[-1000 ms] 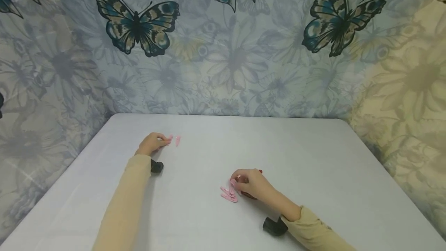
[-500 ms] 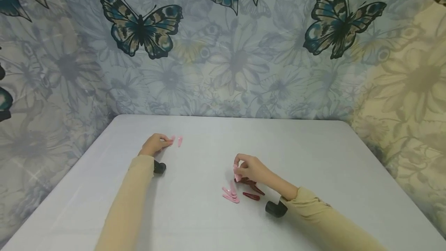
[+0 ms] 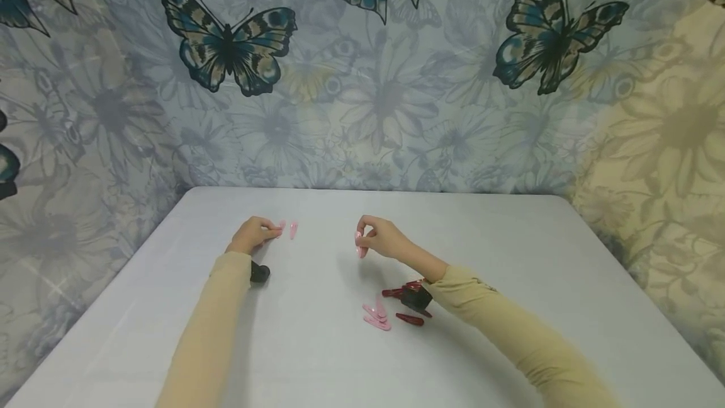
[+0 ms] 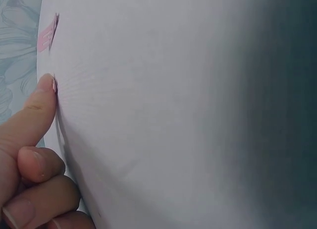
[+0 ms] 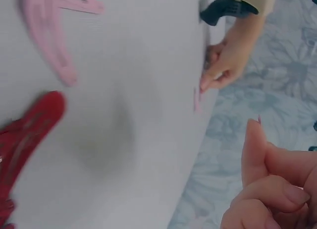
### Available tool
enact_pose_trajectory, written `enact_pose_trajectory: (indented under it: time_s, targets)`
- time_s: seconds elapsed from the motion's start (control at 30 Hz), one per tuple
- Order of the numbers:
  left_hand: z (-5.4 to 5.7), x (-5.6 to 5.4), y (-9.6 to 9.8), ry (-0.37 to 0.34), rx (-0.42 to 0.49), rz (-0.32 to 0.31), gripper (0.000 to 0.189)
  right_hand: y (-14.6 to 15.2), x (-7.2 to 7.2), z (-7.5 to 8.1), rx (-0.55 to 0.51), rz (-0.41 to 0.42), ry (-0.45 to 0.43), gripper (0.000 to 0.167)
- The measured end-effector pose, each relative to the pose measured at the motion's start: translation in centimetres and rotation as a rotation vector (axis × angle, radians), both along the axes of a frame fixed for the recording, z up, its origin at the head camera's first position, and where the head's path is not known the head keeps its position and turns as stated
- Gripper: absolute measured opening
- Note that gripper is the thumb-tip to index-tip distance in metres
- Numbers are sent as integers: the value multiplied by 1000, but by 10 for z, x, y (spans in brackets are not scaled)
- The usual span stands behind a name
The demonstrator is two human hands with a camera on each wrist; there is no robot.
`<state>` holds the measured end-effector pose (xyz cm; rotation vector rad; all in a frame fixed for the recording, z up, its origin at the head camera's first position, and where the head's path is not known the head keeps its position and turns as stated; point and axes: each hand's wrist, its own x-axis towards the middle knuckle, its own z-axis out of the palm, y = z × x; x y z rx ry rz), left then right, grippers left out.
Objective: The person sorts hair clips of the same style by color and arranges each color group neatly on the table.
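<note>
Near the far left of the table, my left hand [image 3: 252,235] holds a pink hair clip [image 3: 281,224] at the tabletop between thumb and finger. Just right of it lies another pink hair clip [image 3: 293,230], also visible in the left wrist view as a pink clip [image 4: 48,35]. My right hand [image 3: 385,238] is raised over the middle of the table, pinching a pink hair clip [image 3: 359,244]; in the right wrist view the fingers mostly hide that clip. Below it lie a small pile of pink hair clips [image 3: 376,318] and several dark red hair clips [image 3: 410,319].
The white table [image 3: 317,357] meets a patterned wall covering with butterflies [image 3: 226,43] at its back edge. A black wrist camera [image 3: 416,300] on the right arm covers part of the red clips. Another black wrist camera [image 3: 260,272] is on the left wrist.
My right hand has lifted a pink hair clip from the pile and carried it away from me and a little left. The left hand stays at its clip.
</note>
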<state>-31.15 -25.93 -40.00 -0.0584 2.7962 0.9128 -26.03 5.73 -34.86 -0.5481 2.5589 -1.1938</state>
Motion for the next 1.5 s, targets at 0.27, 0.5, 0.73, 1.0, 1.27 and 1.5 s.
enact_pose_trajectory:
  time_s: [0.27,0.5,0.73,1.0,1.27,1.5]
  targets:
    - [0,-4,0,8,22,7,29,-31,-23,-3,-153,-90,-53,7]
    - [-4,-4,-2,5,22,14,29,-55,-40,-15,-215,-168,-64,10]
    - [-7,-6,-6,2,24,-10,30,-74,-56,-30,-164,-194,-105,10]
    - [-7,-11,-7,-2,30,-18,29,-88,-64,-39,-134,-201,-63,11]
    - [-8,-8,-2,-3,-7,8,28,-98,-70,-55,-160,-210,-26,13]
    - [-6,-3,-2,11,-12,20,26,-109,-77,-60,-171,-194,-11,15]
